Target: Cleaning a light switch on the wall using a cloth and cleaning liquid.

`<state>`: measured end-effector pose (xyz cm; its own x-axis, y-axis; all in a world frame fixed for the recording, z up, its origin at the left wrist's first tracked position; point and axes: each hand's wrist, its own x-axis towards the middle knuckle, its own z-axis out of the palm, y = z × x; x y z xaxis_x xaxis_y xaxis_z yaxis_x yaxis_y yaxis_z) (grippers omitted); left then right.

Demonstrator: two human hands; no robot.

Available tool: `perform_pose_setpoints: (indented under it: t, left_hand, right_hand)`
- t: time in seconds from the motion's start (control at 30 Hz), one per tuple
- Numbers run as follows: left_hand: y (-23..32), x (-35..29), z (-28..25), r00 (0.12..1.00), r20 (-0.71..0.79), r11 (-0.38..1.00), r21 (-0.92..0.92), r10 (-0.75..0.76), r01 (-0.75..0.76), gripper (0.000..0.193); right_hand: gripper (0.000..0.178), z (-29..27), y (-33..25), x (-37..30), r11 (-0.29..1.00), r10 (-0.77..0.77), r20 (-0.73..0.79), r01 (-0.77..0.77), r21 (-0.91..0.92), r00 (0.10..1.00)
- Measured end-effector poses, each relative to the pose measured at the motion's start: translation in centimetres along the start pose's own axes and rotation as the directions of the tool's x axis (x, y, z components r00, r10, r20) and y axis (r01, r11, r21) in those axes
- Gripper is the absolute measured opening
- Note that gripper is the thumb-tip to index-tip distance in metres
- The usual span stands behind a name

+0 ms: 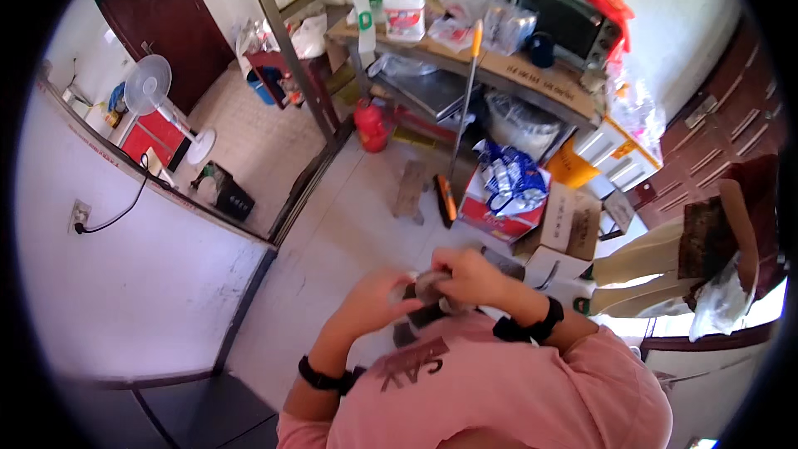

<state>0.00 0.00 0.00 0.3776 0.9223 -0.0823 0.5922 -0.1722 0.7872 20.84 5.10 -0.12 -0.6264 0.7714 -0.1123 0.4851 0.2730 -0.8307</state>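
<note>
In front of my chest, my two hands are close together over the floor. The fingers of my right hand [472,278] are bent around a small grey-brown rounded thing [430,286], whose kind I cannot make out. My left hand [376,301] comes against it from the left, thumb toward me and fingers curled at its far side. Something dark shows just below the fingers, partly hidden by them. Black bands circle both my wrists.
A broom [449,199] leans against a cluttered wooden table [499,75]. A small wooden stool [411,191], a red bottle-shaped thing [371,126] and cardboard boxes [567,220] stand on the floor. To the right, another person [644,262] holds a clear plastic bag [725,303].
</note>
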Motion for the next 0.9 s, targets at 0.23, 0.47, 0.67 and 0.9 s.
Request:
perform_pose_setpoints:
  t: [0.23,0.47,0.67,0.9]
  left_hand:
    - [-5.8,8.4,-10.3,0.972,-0.213,0.994,0.0,-0.103,0.106,0.012]
    - [-11.7,14.3,-17.6,0.973,-0.23,0.991,0.134,0.008,0.024,0.005]
    - [-19.2,19.9,-23.4,0.997,-0.078,0.983,0.185,0.029,-0.014,0.016]
    - [-21.6,27.1,-24.9,0.964,0.244,0.934,-0.357,0.11,-0.016,0.028]
  right_hand:
    - [0.019,-3.0,0.1,14.1,0.997,-0.045,0.041,0.043,0.057,0.998]
    - [0.02,-1.6,3.7,24.6,0.999,-0.038,0.0,0.038,0.016,0.999]
    - [0.016,-1.6,1.9,31.9,0.971,0.22,-0.342,-0.174,0.161,0.914]
    - [0.022,-2.0,-0.7,39.0,0.807,0.512,-0.496,-0.195,0.558,0.701]
